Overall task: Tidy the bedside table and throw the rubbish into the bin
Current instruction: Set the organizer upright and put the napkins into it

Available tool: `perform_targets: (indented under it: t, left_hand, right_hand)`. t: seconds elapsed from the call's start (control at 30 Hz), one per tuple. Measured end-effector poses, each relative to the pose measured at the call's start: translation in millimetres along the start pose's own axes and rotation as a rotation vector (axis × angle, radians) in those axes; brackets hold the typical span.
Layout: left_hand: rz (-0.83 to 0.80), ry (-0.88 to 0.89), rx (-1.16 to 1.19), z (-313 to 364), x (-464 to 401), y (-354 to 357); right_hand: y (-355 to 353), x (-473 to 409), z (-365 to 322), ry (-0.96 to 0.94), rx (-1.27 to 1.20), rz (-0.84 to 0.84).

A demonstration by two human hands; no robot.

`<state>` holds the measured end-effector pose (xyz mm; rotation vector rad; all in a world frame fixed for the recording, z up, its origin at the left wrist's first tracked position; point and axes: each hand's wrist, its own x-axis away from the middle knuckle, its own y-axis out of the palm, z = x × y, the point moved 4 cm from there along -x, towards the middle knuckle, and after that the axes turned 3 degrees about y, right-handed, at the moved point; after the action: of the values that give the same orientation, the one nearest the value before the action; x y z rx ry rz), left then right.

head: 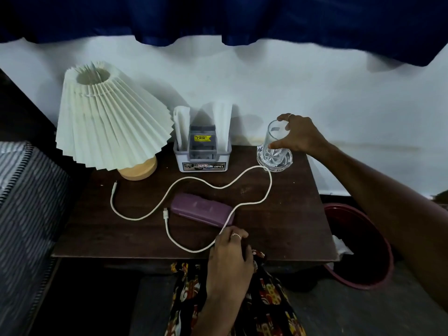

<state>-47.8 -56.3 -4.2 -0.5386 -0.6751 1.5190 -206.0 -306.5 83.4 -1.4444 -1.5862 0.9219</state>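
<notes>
On the dark wooden bedside table (121,234) my right hand (299,134) grips a clear drinking glass (275,138), which stands on a cut-glass coaster (276,161) at the back right corner. My left hand (229,253) rests at the table's front edge, fingers curled over a white charging cable (242,183) that loops across the top. A purple case (202,208) lies in the middle under the cable. The dark red bin (363,243) stands on the floor to the right of the table, with white paper inside.
A pleated white lamp (109,122) on a wooden base stands at the back left. A white plastic organiser (202,151) with folded paper stands at the back centre. A striped bed (26,202) is at the left, blue curtain (218,18) above.
</notes>
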Motion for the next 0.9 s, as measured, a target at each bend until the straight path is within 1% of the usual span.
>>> perform_targets:
  t: [0.23,0.4,0.43,0.5,0.53,0.57,0.6,0.67,0.73,0.77,0.83,0.9]
  left_hand:
    - [-0.017,-0.004,-0.011,-1,-1,1]
    - [-0.023,-0.010,-0.023,1,0,0]
    - [-0.021,-0.010,-0.023,1,0,-1]
    - [-0.010,-0.013,-0.018,1,2,-3]
    - [-0.001,-0.017,-0.009,1,3,-4]
    - [0.009,-0.021,-0.001,1,3,-6]
    - [0.018,-0.021,0.003,1,4,-8]
    - [0.035,-0.027,0.003,1,5,-11]
    - [0.058,-0.040,0.006,-1,8,-15]
    - [0.071,-0.039,0.009,-1,10,-17]
    - [0.112,-0.035,0.005,-3,14,-22]
    - [0.166,-0.046,-0.039,-7,16,-27]
  right_hand:
    - [3,-8,9,0.020,0.010,0.010]
    - [7,-9,10,-0.002,0.044,-0.057]
    - [6,-6,8,-0.008,0.050,-0.026]
    - [-1,11,-1,-0.070,0.079,0.145]
    - [-3,27,-11,-0.155,0.081,0.243]
    - [-1,44,-22,-0.257,0.059,0.301]
    - [4,63,-34,-0.353,0.032,0.290]
    - [27,98,-48,-0.516,0.066,0.118]
    - [56,118,-49,-0.642,0.245,-0.041]
    - [68,122,-45,-0.670,0.329,-0.088]
    - [81,119,-37,-0.613,0.415,-0.153]
    - [83,112,-36,-0.529,0.411,-0.172]
